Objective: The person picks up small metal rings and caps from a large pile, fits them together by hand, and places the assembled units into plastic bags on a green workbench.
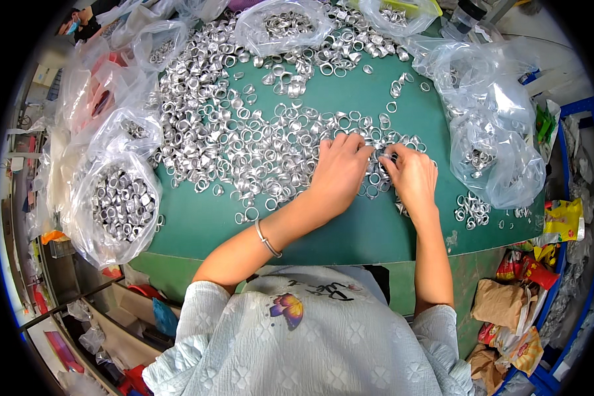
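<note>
Covering a green table (350,231), loose silvery metal rings (244,142) lie thickly, with more in thin clear plastic bags (115,201) near the rim. Risk: smooth round rings could roll off the edge, or a bag tip. Left hand (340,173) rests curled on the heap; right hand (410,175) pinches one ring (387,157) at its fingertips.

Both bare forearms enter from the lower edge and converge toward the centre. The left hand (338,173) lies palm down, fingers curled forward, with a thin silver bangle (266,239) around its wrist. The right hand (410,175) lies just beside it, knuckles up, fingertips bent inward toward the left fingertips. Whether either grip is closed cannot be told.
</note>
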Demonstrator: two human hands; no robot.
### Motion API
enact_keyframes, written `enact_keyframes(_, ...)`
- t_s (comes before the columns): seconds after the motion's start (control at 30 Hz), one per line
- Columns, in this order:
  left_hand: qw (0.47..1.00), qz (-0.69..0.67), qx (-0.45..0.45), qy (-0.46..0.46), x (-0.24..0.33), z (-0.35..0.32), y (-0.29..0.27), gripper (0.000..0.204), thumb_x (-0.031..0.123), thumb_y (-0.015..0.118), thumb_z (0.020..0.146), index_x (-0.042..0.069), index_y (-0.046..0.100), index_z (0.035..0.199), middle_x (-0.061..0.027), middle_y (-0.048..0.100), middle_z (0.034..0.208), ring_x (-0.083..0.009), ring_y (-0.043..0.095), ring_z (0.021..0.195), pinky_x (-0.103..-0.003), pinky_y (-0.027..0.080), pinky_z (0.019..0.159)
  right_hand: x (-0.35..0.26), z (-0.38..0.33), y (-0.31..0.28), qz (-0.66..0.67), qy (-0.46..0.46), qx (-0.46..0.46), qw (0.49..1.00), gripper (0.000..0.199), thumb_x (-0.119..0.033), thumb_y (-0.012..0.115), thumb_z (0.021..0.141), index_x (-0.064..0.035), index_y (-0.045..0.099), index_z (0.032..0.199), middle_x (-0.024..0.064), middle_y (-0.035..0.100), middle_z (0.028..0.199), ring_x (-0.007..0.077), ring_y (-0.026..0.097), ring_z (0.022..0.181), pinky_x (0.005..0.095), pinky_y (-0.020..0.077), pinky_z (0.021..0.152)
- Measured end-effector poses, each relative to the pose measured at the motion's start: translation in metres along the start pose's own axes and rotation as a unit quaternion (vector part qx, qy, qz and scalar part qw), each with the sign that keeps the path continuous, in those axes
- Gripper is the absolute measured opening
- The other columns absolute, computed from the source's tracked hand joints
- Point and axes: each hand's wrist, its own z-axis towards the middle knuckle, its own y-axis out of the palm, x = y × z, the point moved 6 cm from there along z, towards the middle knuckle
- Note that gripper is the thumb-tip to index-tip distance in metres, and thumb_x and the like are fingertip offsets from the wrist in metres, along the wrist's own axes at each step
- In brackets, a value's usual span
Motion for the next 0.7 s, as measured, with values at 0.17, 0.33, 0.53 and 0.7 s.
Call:
enact_keyframes(0.17, 0.998, -0.030, -0.036, 0.036, -0.010, 0.008, 0.004, 0.020, 0.002, 0.061, 0.076, 0.006, 0.065, 0.095, -0.0053, 0.056, 0.094, -0.0241, 0.051, 0.092, -0.036, 0.036, 0.077, 0.041, -0.018, -0.003, 0.572, 0.160, -0.072, 0.801, 0.010, -0.010, 0.063, 0.084, -0.0017, 0.059, 0.086, 0.0004, 0.049, 0.069, 0.0077, 0.044, 0.057, 0.0218, 0.0322, 0.045)
enact_keyframes(0.33, 0.975, 0.089, -0.159, 0.126, 0.003, 0.035, 0.018, 0.012, -0.001, 0.060, 0.068, 0.005, 0.066, 0.076, -0.0085, 0.054, 0.083, -0.0255, 0.053, 0.089, -0.036, 0.039, 0.074, 0.050, -0.023, 0.004, 0.872, 0.173, -0.093, 0.448, 0.015, -0.018, 0.049, 0.087, -0.0039, 0.052, 0.093, 0.0086, 0.046, 0.076, 0.0160, 0.041, 0.056, 0.0224, 0.0339, 0.038)
enact_keyframes(0.53, 0.974, 0.037, -0.172, 0.145, -0.003, 0.046, 0.026, 0.002, 0.002, 0.063, 0.071, 0.002, 0.062, 0.072, -0.0101, 0.053, 0.085, -0.0269, 0.054, 0.086, -0.038, 0.045, 0.068, 0.050, -0.004, 0.000, 0.688, 0.210, -0.086, 0.689, 0.023, -0.019, 0.051, 0.096, 0.0015, 0.062, 0.092, -0.0015, 0.044, 0.058, 0.0055, 0.037, 0.045, 0.0198, 0.0261, 0.038)
enact_keyframes(0.7, 0.931, -0.336, -0.120, -0.081, -0.023, 0.038, 0.000, 0.003, 0.003, 0.060, 0.084, 0.002, 0.060, 0.086, -0.0055, 0.052, 0.087, -0.0169, 0.050, 0.075, -0.028, 0.042, 0.064, 0.047, -0.007, 0.001, 0.657, 0.178, -0.110, 0.724, 0.028, -0.023, 0.050, 0.097, 0.0011, 0.063, 0.099, -0.0029, 0.044, 0.060, 0.0038, 0.033, 0.042, 0.0186, 0.0243, 0.039)
